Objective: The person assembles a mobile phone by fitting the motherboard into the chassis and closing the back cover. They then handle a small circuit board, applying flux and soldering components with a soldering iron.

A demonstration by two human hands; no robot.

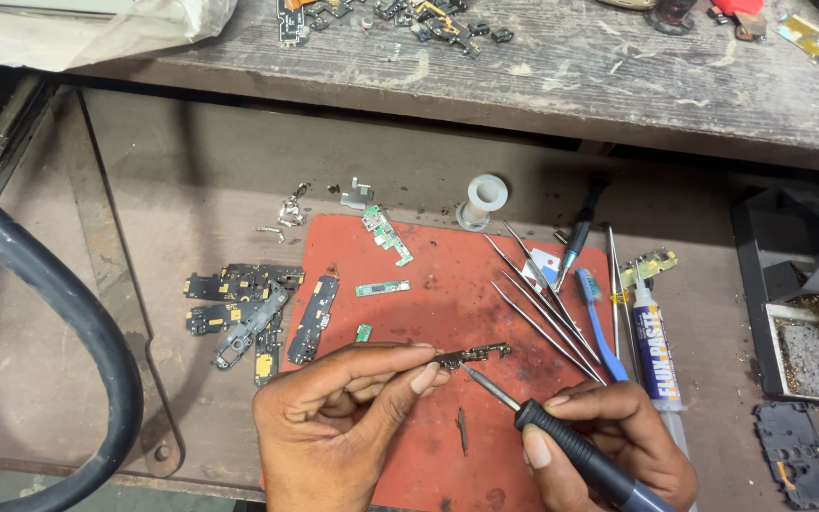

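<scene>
— Left hand (334,417)?
— Pinched shut on a small dark circuit strip (474,356), held just above the red mat (428,313).
— Right hand (609,441)?
— Wrapped tight round a soldering iron (561,446), tip touching the strip.
— Around the mat?
— Tweezers (542,303) along its right edge, syringe of flux (658,346) beyond; black boards (244,313) off its left edge.

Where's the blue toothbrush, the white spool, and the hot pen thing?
Toothbrush (602,334): head view, on its blue handle.
Spool (483,200): head view, on its white side wall.
Soldering iron (575,453): head view, on its black grip, held in the right hand (618,431).
</scene>
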